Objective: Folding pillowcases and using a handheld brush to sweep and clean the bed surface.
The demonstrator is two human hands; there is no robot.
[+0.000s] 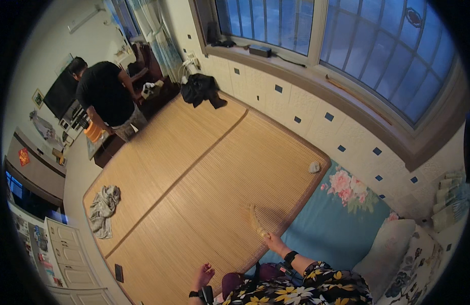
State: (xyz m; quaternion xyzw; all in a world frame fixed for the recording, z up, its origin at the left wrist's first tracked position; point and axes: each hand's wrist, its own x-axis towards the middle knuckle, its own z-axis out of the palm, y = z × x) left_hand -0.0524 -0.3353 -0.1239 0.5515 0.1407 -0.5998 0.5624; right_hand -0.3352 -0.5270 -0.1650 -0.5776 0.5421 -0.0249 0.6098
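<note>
My right hand [273, 243] grips the end of a long, pale yellow, slightly curved tool [261, 227], which looks like a bed brush. The tool's far end reaches over the bamboo sleeping mat [189, 160], and whether it touches the mat is hard to tell. My left hand [206, 273] is over the near part of the mat, fingers loosely bent and apart, with nothing visible in it. Both wrists wear black bands. A crumpled white cloth or tissue [314, 167] lies at the mat's corner by the wall.
A crumpled grey cloth [104, 211] and a dark phone [119, 273] lie along the mat's left side. Black clothing [200, 90] is heaped at its far corner. Pillows [387, 244] rest on the floral teal sheet [315, 221] at right. Another person [105, 93] bends beside a table with an orange basket [92, 132].
</note>
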